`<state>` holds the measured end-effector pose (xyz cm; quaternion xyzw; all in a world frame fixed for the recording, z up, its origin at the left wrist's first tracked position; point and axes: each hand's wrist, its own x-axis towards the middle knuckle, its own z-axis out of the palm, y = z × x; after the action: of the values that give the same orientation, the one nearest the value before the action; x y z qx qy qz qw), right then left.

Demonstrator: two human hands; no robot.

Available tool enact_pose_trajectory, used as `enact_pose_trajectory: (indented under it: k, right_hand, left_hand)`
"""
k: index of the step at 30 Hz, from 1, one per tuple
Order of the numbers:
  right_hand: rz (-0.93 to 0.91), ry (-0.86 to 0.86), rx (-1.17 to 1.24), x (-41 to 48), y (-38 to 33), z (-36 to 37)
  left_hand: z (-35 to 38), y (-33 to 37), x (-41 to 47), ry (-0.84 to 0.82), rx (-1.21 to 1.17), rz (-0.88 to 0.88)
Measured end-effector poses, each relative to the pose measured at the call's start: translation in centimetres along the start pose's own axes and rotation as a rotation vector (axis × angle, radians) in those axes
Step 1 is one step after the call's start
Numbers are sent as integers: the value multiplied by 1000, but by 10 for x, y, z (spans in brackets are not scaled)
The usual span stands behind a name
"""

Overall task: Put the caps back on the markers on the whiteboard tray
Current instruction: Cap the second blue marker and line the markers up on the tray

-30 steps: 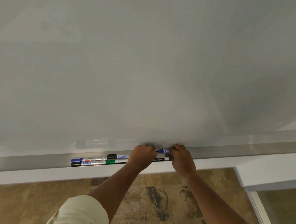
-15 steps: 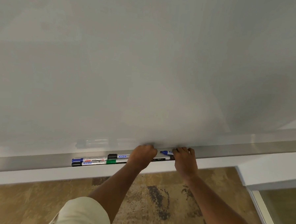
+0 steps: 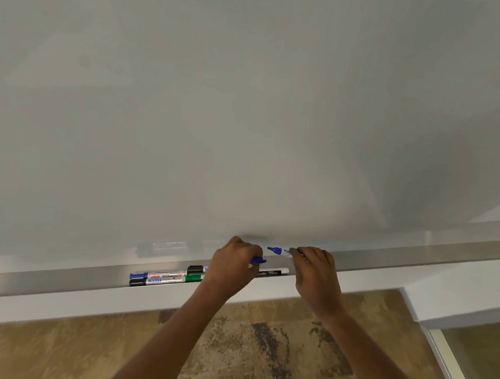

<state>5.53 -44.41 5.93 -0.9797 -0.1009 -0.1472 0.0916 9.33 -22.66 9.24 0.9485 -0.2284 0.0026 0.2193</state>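
My right hand (image 3: 316, 275) holds an uncapped blue marker (image 3: 280, 251) just above the metal whiteboard tray (image 3: 413, 257), its blue tip pointing left. My left hand (image 3: 234, 264) pinches a blue cap (image 3: 258, 260), which sits a little below and left of the tip, apart from it. On the tray lie a blue-capped marker (image 3: 157, 275), a black-capped marker (image 3: 154, 281) with a green marker (image 3: 193, 278) at its right end, another black-capped marker (image 3: 197, 269) and a black-labelled marker (image 3: 273, 272) between my hands.
The whiteboard (image 3: 246, 116) fills the upper view right behind the tray. Below the tray is a white wall strip (image 3: 92, 305) and a mottled brown floor (image 3: 249, 348). A white ledge with a glass panel (image 3: 468, 302) stands at the right.
Both hands have lifted slightly off the tray. The blue marker now shows its bare tip, and the blue cap has appeared in my left fingers beside it.
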Motion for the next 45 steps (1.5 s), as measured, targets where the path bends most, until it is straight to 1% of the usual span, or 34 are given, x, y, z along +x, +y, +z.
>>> enact_pose_trajectory:
  k: [3, 12, 14, 16, 20, 23, 28, 34, 39, 45]
  right_hand:
    - [-48, 54, 91, 9, -14, -35]
    - [-233, 336, 287, 57, -63, -178]
    - [-269, 385, 326, 65, -75, -204]
    - [-282, 403, 345, 66, -87, -219]
    - [-275, 347, 377, 58, -109, -220]
    - [-286, 331, 398, 52, -120, -219]
    - [-300, 353, 417, 50, -132, -226]
    - [-315, 337, 403, 45, -141, -230]
    - [-333, 327, 401, 42, -144, -232]
    - [-359, 327, 424, 41, -152, -233]
  left_hand:
    - [-45, 8, -9, 65, -145, 25]
    - [-190, 19, -26, 278, -366, 122]
    - [-212, 19, -33, 333, -478, 97]
    - [-225, 19, -42, 357, -617, 33]
    - [-235, 22, -65, 417, -934, -72]
    - [-240, 22, -78, 450, -1049, -112]
    - [-245, 23, -93, 441, -1072, -113]
    - [-244, 27, -104, 438, -1075, -117]
    - [-243, 29, -109, 464, -1138, -133]
    - [-238, 31, -111, 458, -1222, -143]
